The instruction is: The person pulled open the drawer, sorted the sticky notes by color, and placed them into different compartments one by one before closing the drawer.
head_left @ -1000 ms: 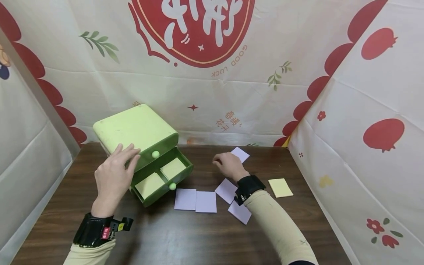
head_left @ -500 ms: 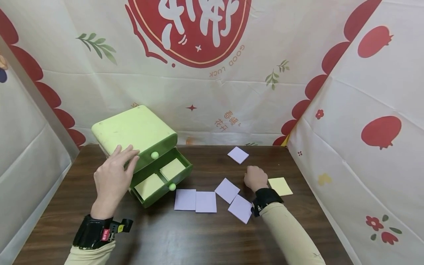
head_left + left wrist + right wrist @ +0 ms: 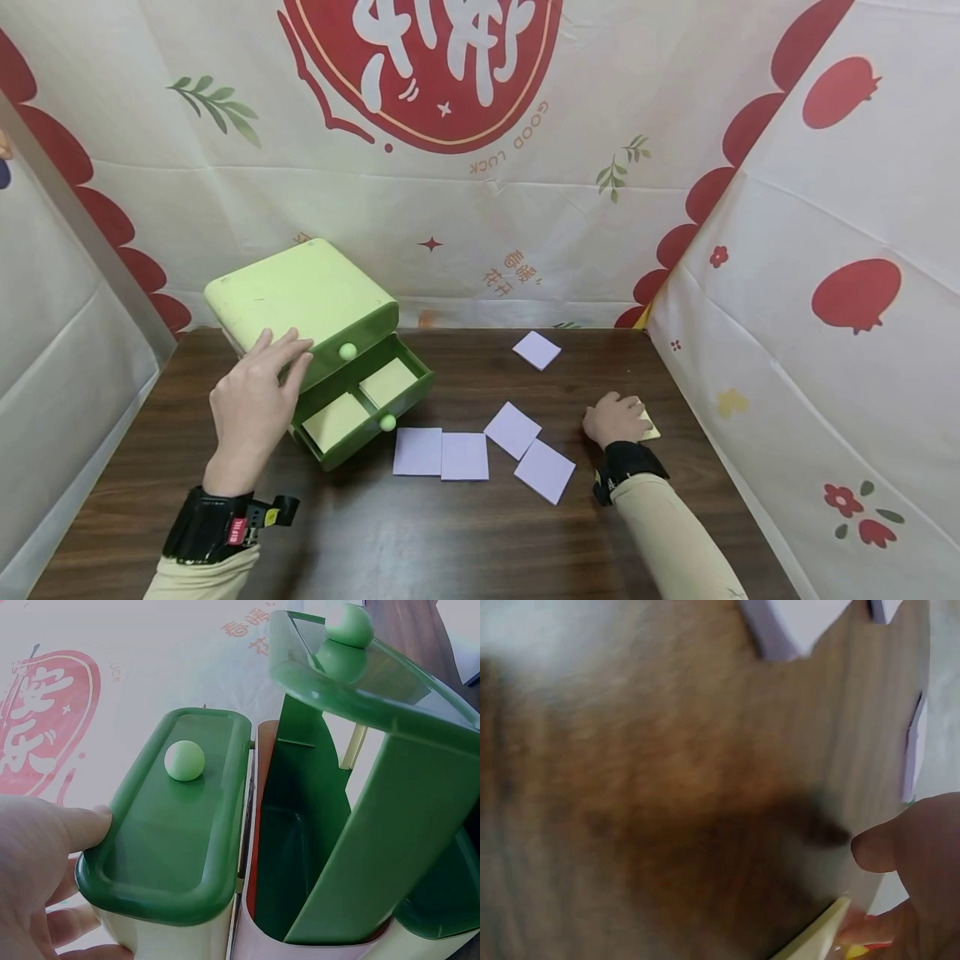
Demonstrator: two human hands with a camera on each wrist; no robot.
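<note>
A person's right hand [image 3: 617, 419] reached over a yellow notepad [image 3: 649, 429] on the brown table [image 3: 420, 542] at the right of the frame, partly covering it. In the right wrist view a finger met the notepad while the thumb stood apart, so nothing was firmly grasped there. At the left of the frame, the left hand [image 3: 253, 404] rested loosely on the front corner of a green cabinet [image 3: 307, 292], its thumb against the front edge, steadying rather than clenching.

The thin notepad looked likeliest to cause trouble: lying flat, with no thumb opposite the finger, it could have skidded instead of lifting, perhaps toward the table's nearby right edge and the hanging cloth [image 3: 810, 400].

Left of center, the lower drawer [image 3: 360, 443] stood pulled out, with one yellow pad [image 3: 335, 421] in its left compartment and another [image 3: 387, 382] in its right. Too hard a push on the cabinet's corner might have swung it around, and a bump on the drawer's knob [image 3: 387, 422] might have driven it inward.

Four purple pads [image 3: 464, 456] lay at lower center and a fifth [image 3: 537, 350] above them; a low sweep of the right sleeve [image 3: 678, 533] across the frame could have scattered the nearest ones
</note>
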